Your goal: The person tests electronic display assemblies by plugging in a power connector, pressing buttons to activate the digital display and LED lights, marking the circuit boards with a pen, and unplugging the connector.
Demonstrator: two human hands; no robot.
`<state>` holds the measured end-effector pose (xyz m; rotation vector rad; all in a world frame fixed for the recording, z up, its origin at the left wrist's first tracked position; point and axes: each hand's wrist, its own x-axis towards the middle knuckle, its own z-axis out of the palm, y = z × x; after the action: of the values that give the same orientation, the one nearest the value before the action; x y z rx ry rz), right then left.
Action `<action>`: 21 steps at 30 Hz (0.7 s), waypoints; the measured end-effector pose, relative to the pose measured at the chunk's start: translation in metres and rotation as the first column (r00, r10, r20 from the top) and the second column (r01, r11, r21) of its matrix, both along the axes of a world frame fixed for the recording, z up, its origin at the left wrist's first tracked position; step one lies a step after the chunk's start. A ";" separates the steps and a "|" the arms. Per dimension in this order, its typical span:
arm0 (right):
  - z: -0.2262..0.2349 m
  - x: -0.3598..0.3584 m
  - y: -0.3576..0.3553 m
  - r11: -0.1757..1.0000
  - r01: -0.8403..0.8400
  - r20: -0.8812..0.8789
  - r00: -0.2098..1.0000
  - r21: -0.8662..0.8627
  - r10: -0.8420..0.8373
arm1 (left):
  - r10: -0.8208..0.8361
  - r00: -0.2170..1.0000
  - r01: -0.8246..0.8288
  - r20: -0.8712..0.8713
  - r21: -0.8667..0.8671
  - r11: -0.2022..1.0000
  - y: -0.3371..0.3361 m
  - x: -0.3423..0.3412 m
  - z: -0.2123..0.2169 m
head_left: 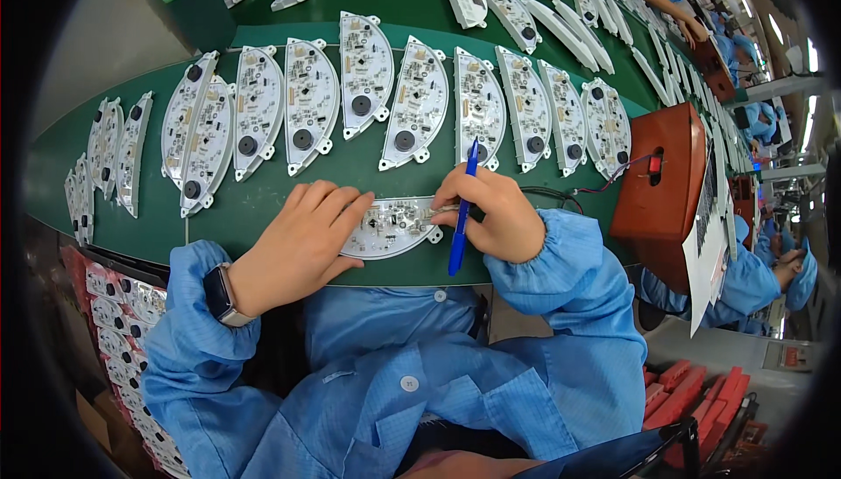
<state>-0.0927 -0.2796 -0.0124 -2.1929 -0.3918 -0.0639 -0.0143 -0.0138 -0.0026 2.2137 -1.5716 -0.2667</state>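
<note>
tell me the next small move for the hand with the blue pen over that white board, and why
Probably tip the blue plastic pen down so its end meets the white half-round circuit board. The right hand grips the pen upright at the board's right end, while the left hand lies flat on its left half, pinning it to the green belt.

White circuit boards (417,102) cover the green conveyor belt (263,207).
</note>
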 end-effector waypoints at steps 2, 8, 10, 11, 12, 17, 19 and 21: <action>0.002 0.001 -0.001 1.000 -0.010 -0.056 0.998 -0.026 0.009 | -0.004 1.000 0.004 0.010 0.002 1.000 0.001 0.001 -0.001; 0.004 0.009 -0.007 0.998 -0.064 -0.150 0.987 -0.022 0.060 | 0.005 1.000 -0.005 -0.030 0.019 1.000 0.001 0.000 -0.008; 0.004 0.012 -0.008 0.995 -0.098 -0.179 0.979 0.004 0.097 | 0.010 0.999 -0.009 -0.037 0.019 1.000 0.001 -0.001 -0.008; 0.006 0.013 -0.008 0.995 -0.100 -0.189 0.977 -0.014 0.096 | 0.011 0.999 -0.010 -0.037 0.019 1.000 0.001 -0.001 -0.009; 0.007 0.014 -0.007 0.994 -0.104 -0.199 0.975 -0.033 0.096 | 0.015 0.999 -0.015 -0.045 0.019 1.000 0.001 -0.001 -0.009; 0.011 0.014 0.002 0.978 -0.098 -0.182 0.981 -0.182 0.064 | 0.008 0.998 -0.006 -0.061 0.030 1.000 -0.001 0.001 -0.008; 0.012 0.012 0.004 0.965 -0.086 -0.179 0.983 -0.246 0.042 | 0.012 0.997 -0.009 -0.077 0.040 0.999 -0.001 0.001 -0.006; 0.012 0.014 0.005 0.966 -0.092 -0.162 0.985 -0.241 0.053 | 0.017 0.996 -0.012 -0.085 0.048 0.999 -0.001 0.002 -0.006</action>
<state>-0.0792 -0.2747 -0.0006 -2.4073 -0.4104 0.2051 -0.0118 -0.0152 -0.0084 2.2177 -1.5180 -0.3934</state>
